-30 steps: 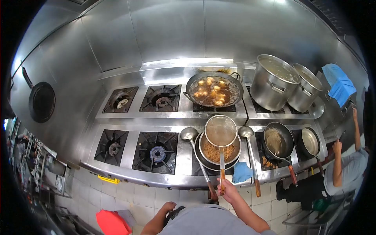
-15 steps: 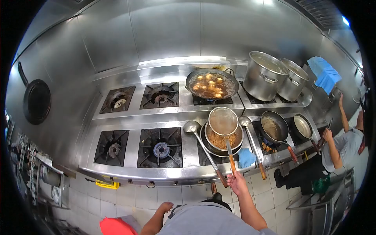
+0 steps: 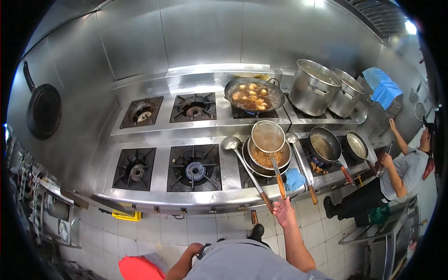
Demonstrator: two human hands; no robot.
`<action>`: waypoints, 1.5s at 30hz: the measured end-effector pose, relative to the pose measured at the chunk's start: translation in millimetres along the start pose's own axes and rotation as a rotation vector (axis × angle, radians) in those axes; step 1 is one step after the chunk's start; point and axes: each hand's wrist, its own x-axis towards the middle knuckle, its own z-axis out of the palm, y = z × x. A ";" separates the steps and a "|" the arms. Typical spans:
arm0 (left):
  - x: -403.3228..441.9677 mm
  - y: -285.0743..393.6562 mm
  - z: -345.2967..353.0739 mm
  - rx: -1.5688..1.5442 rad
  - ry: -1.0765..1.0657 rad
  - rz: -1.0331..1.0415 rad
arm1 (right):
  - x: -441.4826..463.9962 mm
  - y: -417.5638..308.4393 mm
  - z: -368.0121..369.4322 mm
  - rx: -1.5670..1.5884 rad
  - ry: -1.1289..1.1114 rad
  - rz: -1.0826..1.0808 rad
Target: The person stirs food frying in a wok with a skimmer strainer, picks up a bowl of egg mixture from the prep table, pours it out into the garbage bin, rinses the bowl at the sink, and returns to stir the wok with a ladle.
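Observation:
A round mesh strainer (image 3: 268, 135) lies across a pot (image 3: 246, 156) of brown, crumbly food (image 3: 262, 157). Its wooden handle (image 3: 280, 187) points toward me. Just below the handle's end is my right hand (image 3: 284, 213), palm up, fingers apart and holding nothing. One ladle (image 3: 251, 174) leans left of the pot, and a second ladle (image 3: 303, 168) lies to its right. Between strainer handle and second ladle sits a crumpled blue cloth (image 3: 294, 179). Down at my waist hangs my left hand (image 3: 195, 249), beside something dark; its fingers are mostly hidden.
Behind, a wok (image 3: 254, 95) holds pieces frying in dark oil. Two tall stockpots (image 3: 312, 95) stand back right. Two frying pans (image 3: 325, 145) sit front right, where a co-worker (image 3: 403, 175) stands. Bare burners (image 3: 194, 170) are at left; a red item (image 3: 140, 268) is below.
My right hand has let go of the strainer handle and opened just below it. My left hand has shifted slightly toward my waist. The view has tilted a little.

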 end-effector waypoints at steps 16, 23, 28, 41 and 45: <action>18.7 -7.8 -28.8 -0.220 0.128 -0.104 | -27.3 72.9 -18.8 -0.277 -0.180 0.299; 18.3 -23.4 -2.9 -0.179 0.033 -0.015 | 0.2 178.2 -163.7 -1.778 -0.155 0.088; 9.3 -35.3 -3.0 -0.040 0.032 0.045 | -7.6 131.7 -148.2 -1.258 -0.081 0.527; 7.0 -23.5 -0.3 -0.051 -0.020 -0.051 | -11.3 153.6 -155.5 -1.372 -0.129 0.460; 21.1 -30.0 3.1 -0.204 0.039 0.010 | -9.9 146.4 -154.2 -1.325 -0.136 0.481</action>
